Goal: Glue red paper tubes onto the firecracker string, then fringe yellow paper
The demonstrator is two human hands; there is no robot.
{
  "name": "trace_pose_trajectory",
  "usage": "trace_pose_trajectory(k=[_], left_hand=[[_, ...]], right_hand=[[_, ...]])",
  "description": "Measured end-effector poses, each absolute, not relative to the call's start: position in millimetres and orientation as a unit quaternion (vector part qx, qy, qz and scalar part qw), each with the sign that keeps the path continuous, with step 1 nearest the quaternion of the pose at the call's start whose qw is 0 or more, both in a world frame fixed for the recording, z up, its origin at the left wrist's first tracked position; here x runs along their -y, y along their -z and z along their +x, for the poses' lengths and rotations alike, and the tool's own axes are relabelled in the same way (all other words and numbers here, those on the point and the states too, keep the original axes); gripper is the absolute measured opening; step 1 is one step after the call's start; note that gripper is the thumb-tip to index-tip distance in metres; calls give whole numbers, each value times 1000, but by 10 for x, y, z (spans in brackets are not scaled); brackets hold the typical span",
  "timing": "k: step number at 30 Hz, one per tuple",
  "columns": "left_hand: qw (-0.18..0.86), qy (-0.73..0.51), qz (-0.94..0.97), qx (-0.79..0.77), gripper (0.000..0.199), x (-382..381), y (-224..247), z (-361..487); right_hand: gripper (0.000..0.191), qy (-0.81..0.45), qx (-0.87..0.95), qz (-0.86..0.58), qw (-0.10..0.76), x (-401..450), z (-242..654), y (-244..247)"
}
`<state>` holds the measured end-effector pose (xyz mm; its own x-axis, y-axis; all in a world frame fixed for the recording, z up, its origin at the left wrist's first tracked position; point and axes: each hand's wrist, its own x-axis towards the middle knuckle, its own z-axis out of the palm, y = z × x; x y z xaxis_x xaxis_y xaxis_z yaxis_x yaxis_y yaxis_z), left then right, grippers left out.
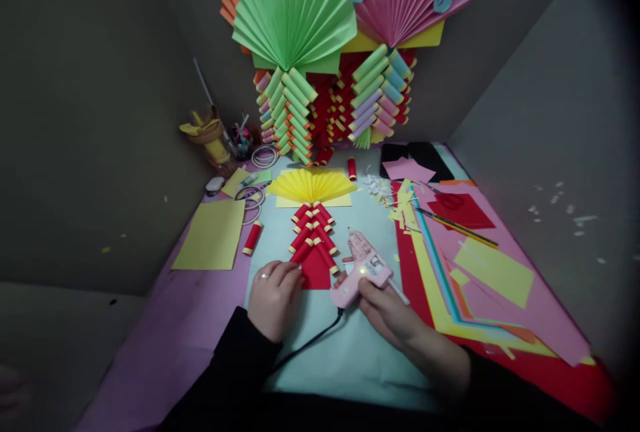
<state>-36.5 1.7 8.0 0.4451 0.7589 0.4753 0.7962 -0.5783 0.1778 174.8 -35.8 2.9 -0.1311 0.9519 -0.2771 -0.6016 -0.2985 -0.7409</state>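
My right hand [383,305] grips a pink hot glue gun [367,269] by its handle, the nozzle pointing up and away, a glue stick out of its back and a black cord below. My left hand [276,295], a ring on one finger, is closed by the left edge of a red paper piece [316,272]; its fingertips are partly hidden, so I cannot make out what they hold. Just above, red paper rolls [301,239] with pale yellow ends form a slanted double row. This row hangs below a pleated yellow paper fan [313,185] on a yellow sheet.
One loose red roll [253,239] lies left, another [351,169] behind the fan. Coloured sheets [500,285], scissors [453,200] and a yellow-black cutter [470,232] lie right. Yellow paper [213,235] and tape rings [253,205] lie left. Fan decorations [295,12] hang at the back.
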Motion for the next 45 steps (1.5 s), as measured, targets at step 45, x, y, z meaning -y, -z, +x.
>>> trace_pose_trajectory(k=[45], left_hand=[[45, 142, -929, 338, 23, -100, -103, -463]], right_hand=[[47, -562, 440, -464, 524, 559, 1827, 108]])
